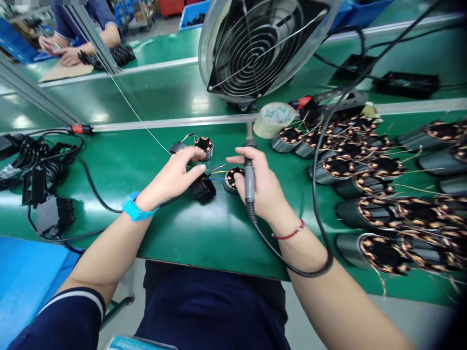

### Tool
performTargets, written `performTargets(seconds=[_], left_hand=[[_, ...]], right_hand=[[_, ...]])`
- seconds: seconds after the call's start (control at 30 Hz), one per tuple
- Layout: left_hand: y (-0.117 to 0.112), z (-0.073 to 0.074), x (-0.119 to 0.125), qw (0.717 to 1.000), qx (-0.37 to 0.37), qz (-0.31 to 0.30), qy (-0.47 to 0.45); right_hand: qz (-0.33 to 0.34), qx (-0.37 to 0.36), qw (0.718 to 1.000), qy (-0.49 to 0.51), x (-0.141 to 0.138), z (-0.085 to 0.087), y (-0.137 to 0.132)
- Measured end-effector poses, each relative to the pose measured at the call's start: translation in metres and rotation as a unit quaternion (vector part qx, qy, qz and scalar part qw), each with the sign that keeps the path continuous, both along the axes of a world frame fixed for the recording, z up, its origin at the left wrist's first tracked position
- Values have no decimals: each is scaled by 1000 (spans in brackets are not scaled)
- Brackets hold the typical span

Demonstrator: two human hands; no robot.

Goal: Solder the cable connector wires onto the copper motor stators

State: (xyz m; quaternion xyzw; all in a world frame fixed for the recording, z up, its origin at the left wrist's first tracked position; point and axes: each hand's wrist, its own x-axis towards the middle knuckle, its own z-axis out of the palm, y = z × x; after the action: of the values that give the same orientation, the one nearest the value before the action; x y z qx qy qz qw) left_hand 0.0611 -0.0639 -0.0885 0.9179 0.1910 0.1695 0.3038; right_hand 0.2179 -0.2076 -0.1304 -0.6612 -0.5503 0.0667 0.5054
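Observation:
My right hand (pixel 268 189) grips a soldering iron (pixel 249 182) by its grey handle, the tip pointing away from me. Just beside its thumb lies a small motor stator (pixel 230 183), partly hidden, with a blue wire running to it from a black plastic part (pixel 203 190). Thumb and fingers apart, my left hand (pixel 171 175) hovers over that black part and its loose coloured wires. Past its fingertips stands another copper-wound stator (pixel 205 147). A thin, pale wire (pixel 136 114) slants down to a dark piece beyond the left fingers.
Rows of wound stators (pixel 379 209) fill the right side. A tape roll (pixel 274 119) and a round fan (pixel 259 53) stand at the back. Bundled black cables (pixel 32 160) lie left. The iron's cord (pixel 321 170) loops over my right forearm. Another person's hands (pixel 69 53) work across the bench.

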Motion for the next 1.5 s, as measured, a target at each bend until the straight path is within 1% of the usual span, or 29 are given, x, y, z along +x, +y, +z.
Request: performTargets(seconds=[0.07,0.1,0.17,0.27,0.37,0.43,0.5,0.57,0.67,0.73,0.8,0.93,1.03,1.13,1.2,1.23,1.3,1.37,1.43,1.5], left_hand=[[2,7,-5,989,-26,-90,115],[2,10,-7,980,-30,-113,161],[-1,13,-10,969,-22,-116,217],[-4,12,-11,963,-5,-106,247],[-7,9,-8,956,-9,-105,275],[-9,8,-6,963,-3,-83,257],[-11,8,-4,977,27,-65,202],[-12,8,-4,986,60,-60,142],[-14,9,-5,990,84,-71,87],[-16,11,-6,991,90,-75,71],[-17,13,-7,990,91,-81,64],[-18,17,-7,990,85,-89,75],[-16,19,-8,986,83,-89,117],[-13,17,-9,979,76,-113,151],[-11,15,-8,980,48,-120,150],[-10,14,-6,983,23,-114,141],[-9,11,-1,988,-43,-90,116],[-10,8,8,986,-108,-83,100],[-11,5,18,974,-171,-94,111],[-12,3,28,951,-258,-90,141]], right_hand=[[47,-12,999,24,1,-2,3],[62,-17,997,35,3,-3,5],[71,-28,996,46,6,-5,7],[53,-44,997,47,11,-5,7],[39,-59,997,42,11,-3,3],[21,-58,998,25,8,0,1],[-4,-35,999,-12,3,3,-1],[-18,-3,998,-67,-2,6,-1],[4,9,988,-151,-10,10,3],[30,2,985,-171,-14,12,7],[44,8,986,-163,-15,15,11],[48,25,985,-161,-9,19,11],[38,-3,987,-159,1,19,4],[28,-35,994,-102,9,16,-5],[33,-59,997,-27,11,12,-10],[36,-73,997,11,11,11,-12],[46,-96,992,68,12,8,-14],[55,-105,988,102,12,6,-13],[56,-97,985,130,12,4,-12],[48,-84,984,147,11,2,-10]])
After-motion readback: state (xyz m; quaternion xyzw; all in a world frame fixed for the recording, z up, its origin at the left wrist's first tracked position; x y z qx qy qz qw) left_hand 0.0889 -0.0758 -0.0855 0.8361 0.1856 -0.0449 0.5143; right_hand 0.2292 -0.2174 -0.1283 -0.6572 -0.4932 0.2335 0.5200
